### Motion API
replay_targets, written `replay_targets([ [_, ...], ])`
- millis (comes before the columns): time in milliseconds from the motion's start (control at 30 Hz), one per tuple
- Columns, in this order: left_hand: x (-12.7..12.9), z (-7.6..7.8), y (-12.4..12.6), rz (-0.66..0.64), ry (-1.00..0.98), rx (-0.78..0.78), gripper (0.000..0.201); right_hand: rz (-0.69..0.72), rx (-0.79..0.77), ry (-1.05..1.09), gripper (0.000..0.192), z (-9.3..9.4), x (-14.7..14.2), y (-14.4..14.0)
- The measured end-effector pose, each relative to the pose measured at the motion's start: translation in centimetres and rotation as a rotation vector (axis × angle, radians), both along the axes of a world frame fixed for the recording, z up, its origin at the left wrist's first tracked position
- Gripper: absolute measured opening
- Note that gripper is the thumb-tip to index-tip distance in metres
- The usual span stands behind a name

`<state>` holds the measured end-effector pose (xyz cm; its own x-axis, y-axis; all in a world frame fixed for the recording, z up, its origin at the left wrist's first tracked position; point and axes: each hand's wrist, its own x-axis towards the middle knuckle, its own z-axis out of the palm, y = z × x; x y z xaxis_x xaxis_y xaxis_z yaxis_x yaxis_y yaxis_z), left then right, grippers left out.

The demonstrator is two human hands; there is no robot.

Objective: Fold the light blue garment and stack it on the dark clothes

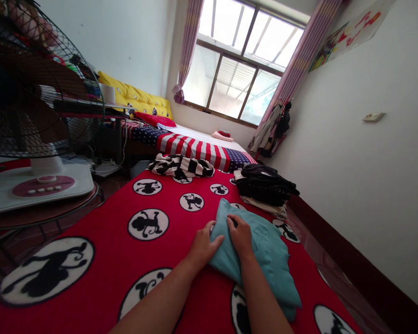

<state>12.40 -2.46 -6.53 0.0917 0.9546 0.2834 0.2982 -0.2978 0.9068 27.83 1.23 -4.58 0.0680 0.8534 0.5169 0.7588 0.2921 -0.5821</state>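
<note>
A teal folded cloth (264, 243), its kind hard to make out, lies on the red blanket (107, 260) in front of me. My left hand (205, 243) is at the cloth's left edge, thumb on top and fingers around the side, closed on that edge. On top of the same cloth rests my right hand (239, 233), fingers bent and slightly apart, fingertips touching the fabric near its left side. The blanket carries white circles with black monkey figures.
Dark folded clothes (264, 183) are stacked at the far right of the bed. A black-and-white cloth (181, 165) lies at the far edge. An electric fan (38, 183) stands on a round stool at left. Behind is another bed (195, 146) under a window.
</note>
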Motion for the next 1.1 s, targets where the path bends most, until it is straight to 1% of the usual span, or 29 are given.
replay_targets([
  [200, -0.04, 0.23, -0.1, 0.0, 0.01, -0.018, 0.048, 0.003, -0.001, 0.005, 0.032, -0.09, 0.04, 0.07],
  [933, 0.03, -0.24, 0.14, -0.009, -0.001, -0.008, 0.051, 0.0, -0.01, 0.007, 0.032, -0.16, 0.1, 0.12],
  [1100, 0.04, -0.16, 0.14, -0.009, 0.01, -0.011, 0.049, 0.007, -0.002, 0.005, 0.032, -0.22, 0.12, 0.15],
])
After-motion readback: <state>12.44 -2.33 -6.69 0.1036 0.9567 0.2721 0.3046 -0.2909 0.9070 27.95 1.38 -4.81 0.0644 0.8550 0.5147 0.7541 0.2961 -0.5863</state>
